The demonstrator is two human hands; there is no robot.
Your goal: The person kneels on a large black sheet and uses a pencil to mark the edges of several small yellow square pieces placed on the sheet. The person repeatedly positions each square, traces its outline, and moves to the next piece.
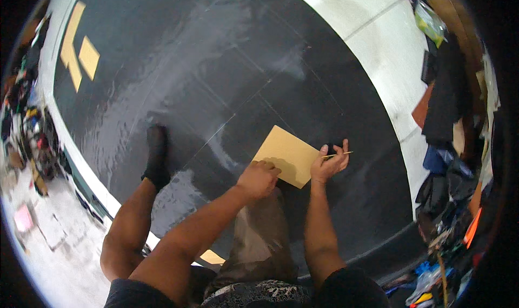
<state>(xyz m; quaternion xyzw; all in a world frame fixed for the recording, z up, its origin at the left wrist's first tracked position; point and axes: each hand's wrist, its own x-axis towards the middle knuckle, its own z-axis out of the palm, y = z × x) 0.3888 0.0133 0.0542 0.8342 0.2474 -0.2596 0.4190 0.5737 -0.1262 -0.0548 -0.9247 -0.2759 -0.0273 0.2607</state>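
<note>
Pressing the tan card (289, 155) onto black fabric (227, 81), left hand (258, 179) clenched; right hand (328, 163) fingers pinch a thin stick (339, 154).

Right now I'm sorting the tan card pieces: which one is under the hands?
The tan square by the knee: the left hand presses it. The other pieces lie untouched at the far left.
</note>
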